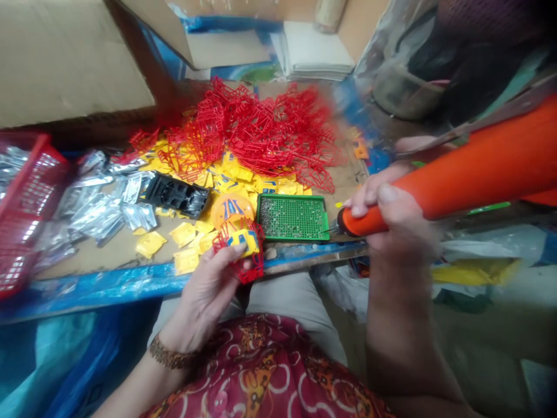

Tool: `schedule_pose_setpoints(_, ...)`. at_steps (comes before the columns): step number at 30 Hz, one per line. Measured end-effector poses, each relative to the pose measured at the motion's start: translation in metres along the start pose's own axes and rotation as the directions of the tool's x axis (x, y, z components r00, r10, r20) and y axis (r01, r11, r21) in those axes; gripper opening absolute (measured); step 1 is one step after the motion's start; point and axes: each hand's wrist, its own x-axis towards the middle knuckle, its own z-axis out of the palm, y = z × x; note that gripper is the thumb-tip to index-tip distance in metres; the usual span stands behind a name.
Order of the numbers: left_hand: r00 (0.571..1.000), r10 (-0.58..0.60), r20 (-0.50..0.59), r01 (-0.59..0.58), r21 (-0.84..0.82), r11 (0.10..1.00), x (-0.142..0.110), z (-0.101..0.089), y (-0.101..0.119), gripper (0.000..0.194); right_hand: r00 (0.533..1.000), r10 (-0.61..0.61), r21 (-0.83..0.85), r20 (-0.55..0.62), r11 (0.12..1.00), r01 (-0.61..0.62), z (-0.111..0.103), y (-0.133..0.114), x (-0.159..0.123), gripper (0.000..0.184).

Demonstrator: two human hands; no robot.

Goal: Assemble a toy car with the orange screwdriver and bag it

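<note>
Head view, and here's the left hand (217, 270), low in front of the table (104, 258), thumb pressed over a yellow piece (246, 241) and fingers curled in behind, pinching it together with a red frame (255, 270). Over to the right hand (387, 203), wrapped snugly around the front end of a big orange driver (470, 168), its thin tip right by the right end of a green tray (326, 216); whether they touch, I can't tell. Small metal bits (278, 215) cover much of that tray, mostly its left side.

Just left of it sits a round orange lid (232, 208), then a black plastic shell (180, 196) beside shiny packets (98, 212). Yellow packets (150, 244) spread around these, and behind them rises a tangled heap of red frames (261, 130). Far left, a red basket (43, 191); at the back, stacked white sheets (319, 49).
</note>
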Motion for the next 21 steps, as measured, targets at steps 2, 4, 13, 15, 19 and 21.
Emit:
schedule_pose_setpoints(2, 1.000, 0.013, -0.008, -0.013, 0.024, 1.000, 0.000, -0.001, -0.002, 0.025, 0.999, -0.020, 0.051, -0.033, 0.998, 0.022, 0.001, 0.004, -0.002, 0.023)
schedule_pose_setpoints(4, 1.000, 0.019, 0.004, -0.019, 0.036, 0.999, -0.002, -0.003, -0.004, 0.026, 0.999, -0.013, 0.093, -0.040, 0.995, 0.017, 0.001, 0.008, -0.004, 0.030)
schedule_pose_setpoints(13, 0.998, 0.043, 0.040, -0.043, 0.009, 0.999, -0.003, -0.006, -0.005, 0.025, 0.999, -0.039, 0.114, 0.004, 0.993, 0.038, -0.001, 0.018, -0.006, 0.021)
schedule_pose_setpoints(15, 0.999, 0.038, 0.038, -0.038, -0.003, 0.999, -0.003, -0.005, -0.005, 0.025, 0.999, -0.032, 0.099, -0.003, 0.995, 0.032, 0.000, 0.018, -0.006, 0.022)
schedule_pose_setpoints(19, 0.999, 0.019, 0.039, -0.018, -0.018, 1.000, -0.003, -0.005, -0.006, 0.024, 0.999, 0.032, 0.091, 0.001, 0.995, -0.032, 0.001, 0.016, -0.006, 0.028)
schedule_pose_setpoints(21, 0.999, 0.006, 0.042, -0.006, -0.018, 1.000, -0.004, -0.005, -0.006, 0.024, 0.999, 0.048, 0.119, 0.018, 0.992, -0.050, 0.001, 0.016, -0.006, 0.035)
